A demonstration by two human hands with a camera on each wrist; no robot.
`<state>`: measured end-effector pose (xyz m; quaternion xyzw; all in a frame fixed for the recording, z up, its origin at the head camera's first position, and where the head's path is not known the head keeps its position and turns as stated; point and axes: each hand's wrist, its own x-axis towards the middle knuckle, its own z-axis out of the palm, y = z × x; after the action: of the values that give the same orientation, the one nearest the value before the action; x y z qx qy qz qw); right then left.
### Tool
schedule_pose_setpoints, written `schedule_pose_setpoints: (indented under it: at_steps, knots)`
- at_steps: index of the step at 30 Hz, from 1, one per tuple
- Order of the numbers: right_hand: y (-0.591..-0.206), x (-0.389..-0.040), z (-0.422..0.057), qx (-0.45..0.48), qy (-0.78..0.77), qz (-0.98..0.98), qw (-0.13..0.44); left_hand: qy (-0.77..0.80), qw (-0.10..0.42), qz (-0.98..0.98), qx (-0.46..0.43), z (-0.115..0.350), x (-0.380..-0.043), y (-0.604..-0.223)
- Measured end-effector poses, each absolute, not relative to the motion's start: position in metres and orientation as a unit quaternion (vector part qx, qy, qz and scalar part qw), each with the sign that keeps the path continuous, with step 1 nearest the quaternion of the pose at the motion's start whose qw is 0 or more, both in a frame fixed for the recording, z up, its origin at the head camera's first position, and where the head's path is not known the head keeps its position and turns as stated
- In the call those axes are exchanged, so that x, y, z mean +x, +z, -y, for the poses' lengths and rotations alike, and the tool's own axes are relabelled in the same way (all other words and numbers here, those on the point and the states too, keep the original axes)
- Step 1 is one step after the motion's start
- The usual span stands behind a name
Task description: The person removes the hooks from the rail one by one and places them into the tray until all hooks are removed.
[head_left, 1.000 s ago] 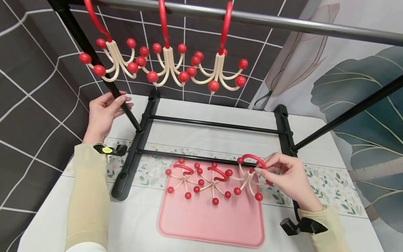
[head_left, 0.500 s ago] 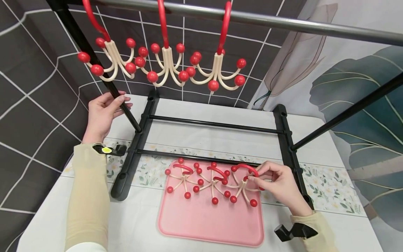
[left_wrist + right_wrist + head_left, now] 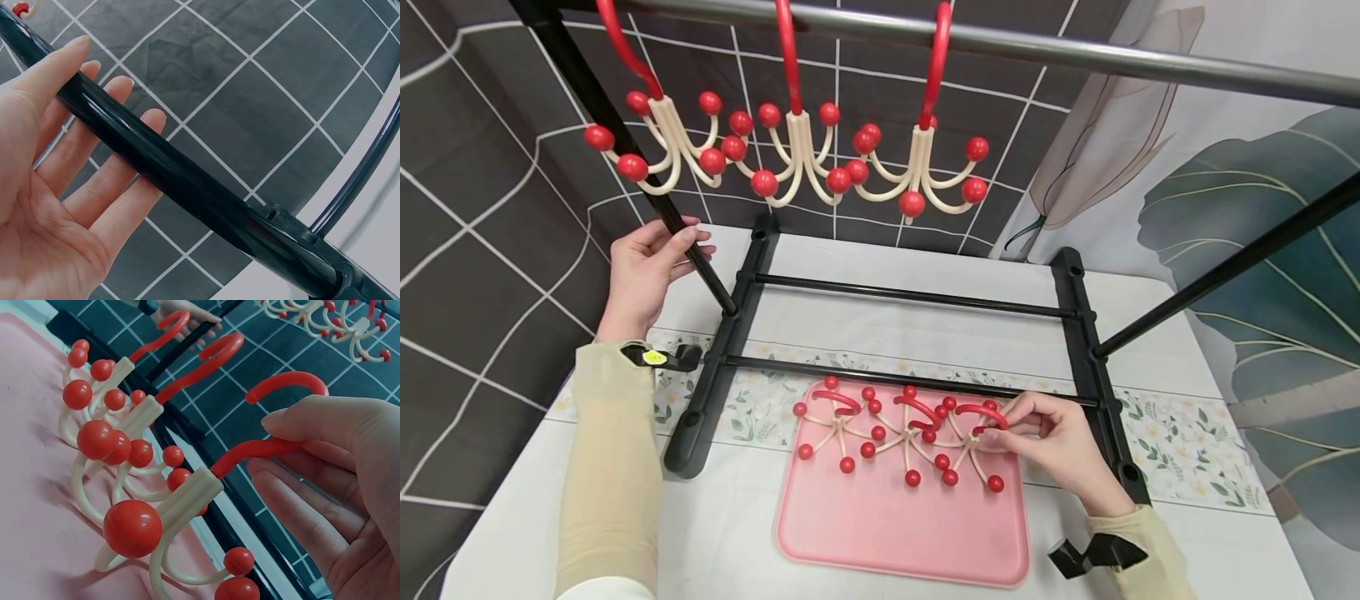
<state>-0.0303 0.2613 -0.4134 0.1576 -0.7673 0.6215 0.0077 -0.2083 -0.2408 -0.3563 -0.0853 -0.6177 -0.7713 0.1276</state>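
Note:
My right hand (image 3: 1056,442) pinches the red hook of a swivel hook hanger (image 3: 190,500) with cream prongs and red ball tips. That hanger stands prongs-down at the right of the pink tray (image 3: 902,537), thumb and fingers on the curved red part. Left of it on the tray stand two like hangers, the left hanger (image 3: 840,425) and the middle hanger (image 3: 910,433), hooks up. My left hand (image 3: 643,271) holds the black upright pole (image 3: 181,175) of the rack, thumb in front and fingers behind it.
Three more hangers, among them the middle hanging one (image 3: 801,154), hang from the metal top rail (image 3: 1075,58). Two black lower bars, such as the rear bar (image 3: 917,296), join the rack's feet, and the front one passes just behind the tray. A dark tiled-pattern backdrop (image 3: 475,275) stands behind.
My right hand has moved left and down with its hanger, from over the tray's right edge to beside the middle hanger. My left hand stays at the pole.

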Motion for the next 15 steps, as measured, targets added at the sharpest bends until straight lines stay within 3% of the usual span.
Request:
schedule_pose_setpoints:
  at_steps: [15]
  knots:
    - [-0.4051,-0.0266,-0.2637,0.127,0.604,0.786,-0.017,-0.771,0.128,0.618,-0.083,0.241,-0.2088,-0.357]
